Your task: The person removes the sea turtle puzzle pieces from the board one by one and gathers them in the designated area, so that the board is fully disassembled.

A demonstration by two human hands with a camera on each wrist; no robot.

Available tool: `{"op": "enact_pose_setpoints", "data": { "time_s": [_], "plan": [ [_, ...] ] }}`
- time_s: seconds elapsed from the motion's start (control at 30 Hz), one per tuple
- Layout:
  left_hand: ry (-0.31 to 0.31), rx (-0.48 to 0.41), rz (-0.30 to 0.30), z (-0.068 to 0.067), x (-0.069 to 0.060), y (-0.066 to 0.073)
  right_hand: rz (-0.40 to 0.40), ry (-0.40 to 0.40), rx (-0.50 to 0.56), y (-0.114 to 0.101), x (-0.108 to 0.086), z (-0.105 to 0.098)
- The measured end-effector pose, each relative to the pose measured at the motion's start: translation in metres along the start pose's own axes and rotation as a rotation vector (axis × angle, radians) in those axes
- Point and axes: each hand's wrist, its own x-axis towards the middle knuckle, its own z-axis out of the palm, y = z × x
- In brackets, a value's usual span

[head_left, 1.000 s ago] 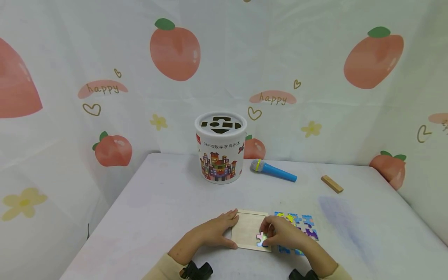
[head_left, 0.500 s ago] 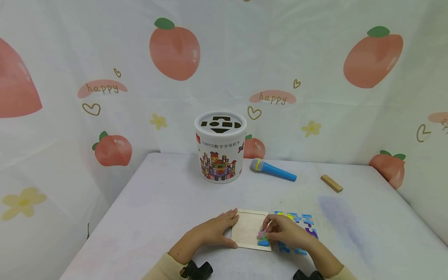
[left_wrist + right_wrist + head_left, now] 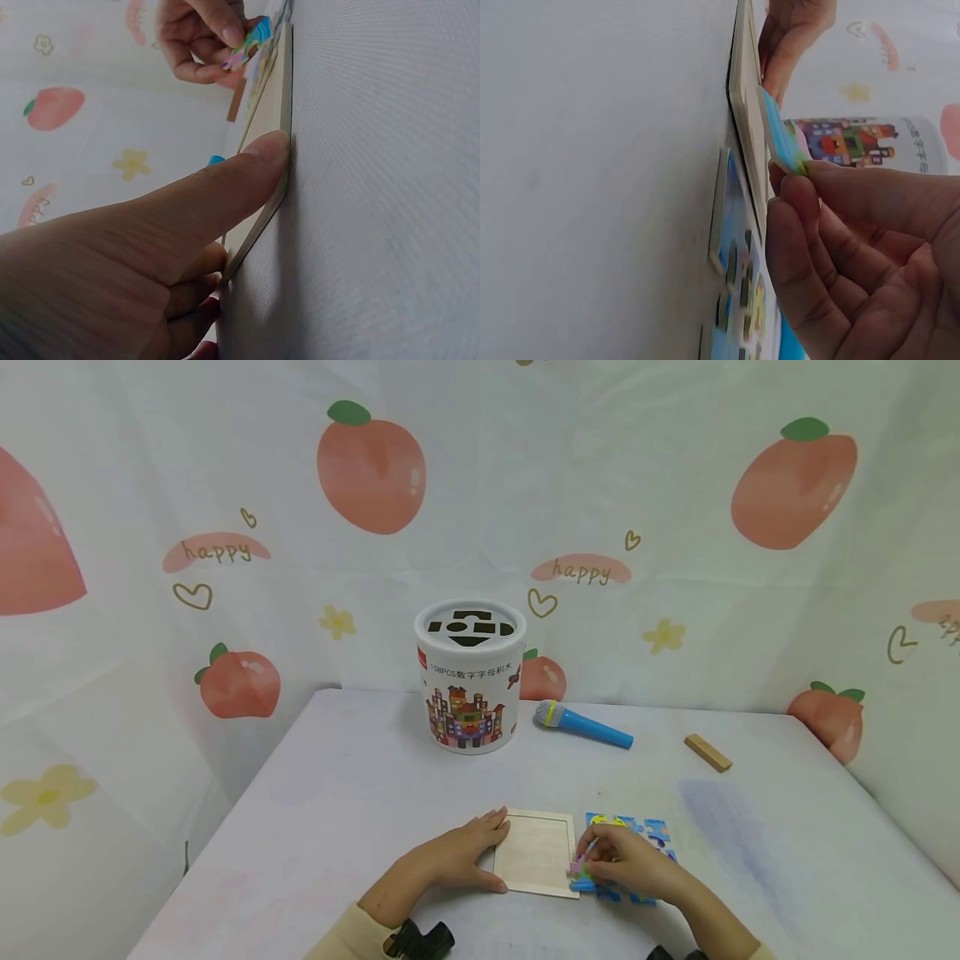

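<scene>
My left hand (image 3: 465,853) holds the left side of a shallow wooden puzzle tray (image 3: 532,852), thumb at the near edge and fingers by the far left corner. The tray's inside is bare wood. In the left wrist view the thumb (image 3: 225,184) lies along the tray's rim. Between thumb and fingertips, my right hand (image 3: 626,860) pinches a puzzle piece (image 3: 780,135), blue with pink and green, tilted and raised above the tray's right edge. More puzzle pieces (image 3: 656,829) lie on the table under and behind that hand, which partly hides them.
A white block bucket (image 3: 471,693) with a slotted lid stands at the back. Right of it lie a blue toy microphone (image 3: 592,727) and a small wooden block (image 3: 707,752). A peach-printed cloth (image 3: 450,560) hangs behind the white table (image 3: 360,777).
My right hand has moved right, carrying the puzzle piece from above the tray's lower right corner to its right edge. The piece has tilted up. My left hand stays in place on the tray.
</scene>
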Motion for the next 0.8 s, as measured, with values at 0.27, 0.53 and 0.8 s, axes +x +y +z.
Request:
{"op": "enact_pose_setpoints", "data": {
  "time_s": [0.27, 0.53, 0.8],
  "plan": [
    [-0.007, -0.013, 0.002, 0.000, -0.001, -0.001, 0.017, 0.009, 0.025, 0.005, -0.009, -0.006],
    [0.000, -0.020, 0.012, 0.001, -0.001, -0.002, 0.018, 0.035, 0.022, 0.013, -0.020, -0.014],
    [0.000, -0.011, 0.014, 0.000, -0.001, -0.002, 0.069, 0.057, 0.050, 0.022, -0.030, -0.020]
  ]
}}
